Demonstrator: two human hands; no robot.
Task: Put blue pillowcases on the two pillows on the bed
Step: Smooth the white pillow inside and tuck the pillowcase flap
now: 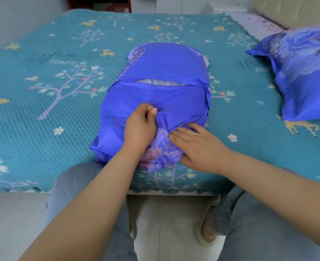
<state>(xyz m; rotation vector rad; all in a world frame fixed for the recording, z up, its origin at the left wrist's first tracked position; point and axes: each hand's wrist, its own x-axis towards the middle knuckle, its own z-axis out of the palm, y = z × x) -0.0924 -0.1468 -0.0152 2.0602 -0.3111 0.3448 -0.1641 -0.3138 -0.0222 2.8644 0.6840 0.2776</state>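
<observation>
Pillow [161, 85] on bed [42, 110], long way pointing straight off from both hands. Left hand [140, 127] pinching blue case [146, 102]; right hand [197, 146] flat, pressing near end. Both right on it.

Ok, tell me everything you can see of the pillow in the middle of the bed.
The pillow lies lengthwise on the teal bedspread, one end at the bed's near edge. A smooth, shiny blue pillowcase covers it, plain on top, with a flower print at the near end. A slit across the middle gapes, showing pale grey fabric beneath. The left hand pinches a fold of the case near that end; the right hand rests flat with straight fingers on the printed part.
</observation>
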